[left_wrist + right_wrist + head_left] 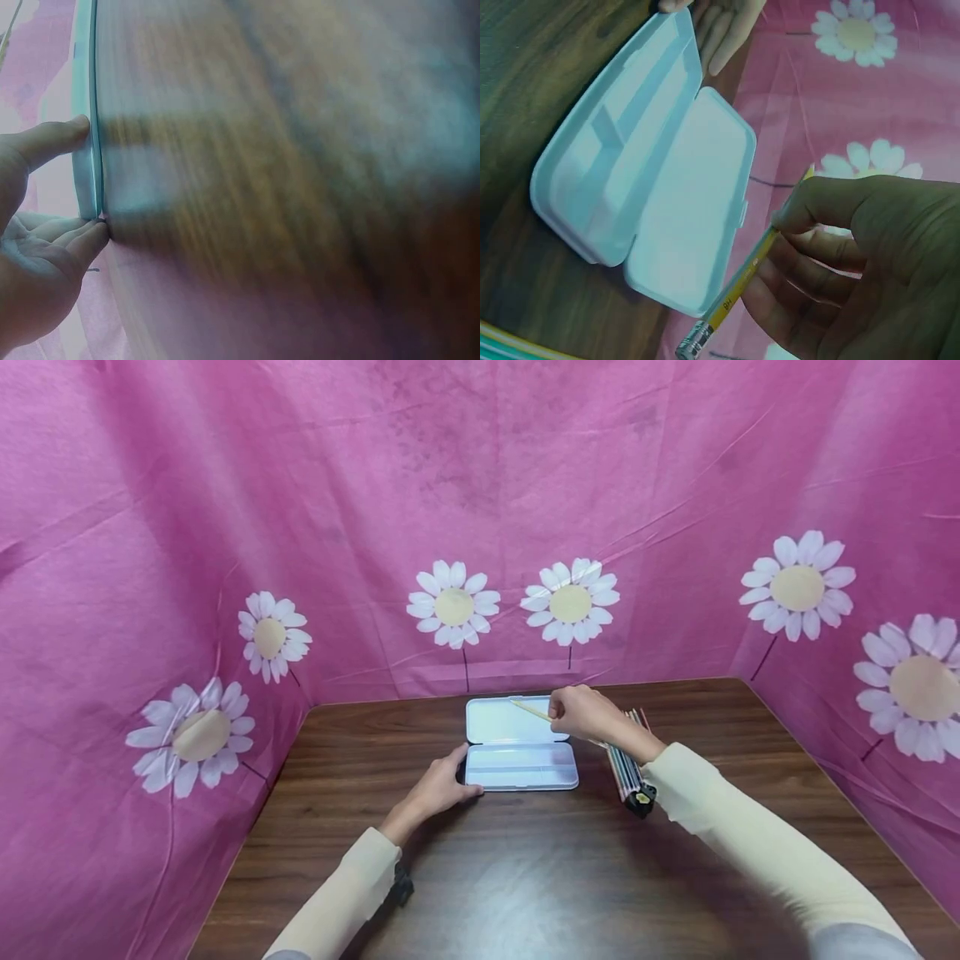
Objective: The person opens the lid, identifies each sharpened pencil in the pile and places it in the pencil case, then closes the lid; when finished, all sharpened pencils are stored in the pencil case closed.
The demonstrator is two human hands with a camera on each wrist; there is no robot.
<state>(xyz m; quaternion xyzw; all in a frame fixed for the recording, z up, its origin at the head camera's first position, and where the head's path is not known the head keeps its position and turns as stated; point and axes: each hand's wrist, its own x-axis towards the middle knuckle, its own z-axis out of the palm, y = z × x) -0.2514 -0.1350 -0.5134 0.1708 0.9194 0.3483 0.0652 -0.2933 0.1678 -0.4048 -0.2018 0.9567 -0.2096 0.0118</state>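
A: Status?
B: Early stage, I'd say. Case [517, 781] is on the table [517, 868], lid [495, 720] folded right back. No pencil shows in its compartments.

A: Left hand?
B: Left hand [442, 785] holds the case by its left end, thumb at the near side, fingers round the end. Looks like steadying.

A: Right?
B: Right hand [588, 710] pinches one yellow pencil [742, 285] between thumb and fingers. It's above the lid in the head view, tip pointing left, metal-banded end right. Gap to the lid: can't tell.

A: Other pencils?
B: A bunch of pencils [620, 767] lies on the table right of the case, under the right forearm in the head view. Partly covered, so no count.

A: Done vs left?
B: Done: case unfolded, one pencil in hand. Left, if this is packing: that pencil plus the bunch. Nothing placed that I can see.
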